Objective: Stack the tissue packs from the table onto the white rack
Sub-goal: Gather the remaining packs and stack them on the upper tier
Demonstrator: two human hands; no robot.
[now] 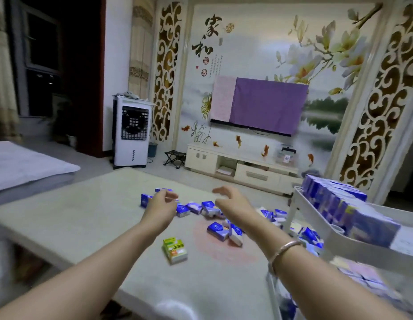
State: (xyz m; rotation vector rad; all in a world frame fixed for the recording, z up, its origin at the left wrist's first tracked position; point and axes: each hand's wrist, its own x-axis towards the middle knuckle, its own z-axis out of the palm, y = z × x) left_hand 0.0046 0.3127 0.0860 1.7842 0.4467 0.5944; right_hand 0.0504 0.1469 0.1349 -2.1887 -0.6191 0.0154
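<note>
Several small blue-and-white tissue packs [218, 230] lie scattered over the far middle of the pale table [85, 218]. A white rack [316, 218] stands at the table's right edge, its top tray filled with rows of stacked blue packs [339, 204]. My left hand [162, 202] hovers over the far-left packs with fingers loosely curled, holding nothing. My right hand [231, 200] reaches out above the middle packs, fingers spread and empty. A bracelet circles my right wrist.
A green-and-yellow pack [174, 250] lies alone on the table nearer to me. More packs fill the rack's lower shelf [362, 278]. Beyond the table are a TV cabinet [242, 169], a folding stool [175, 158] and a white air cooler [131, 132]. A mattress [27, 167] lies at left.
</note>
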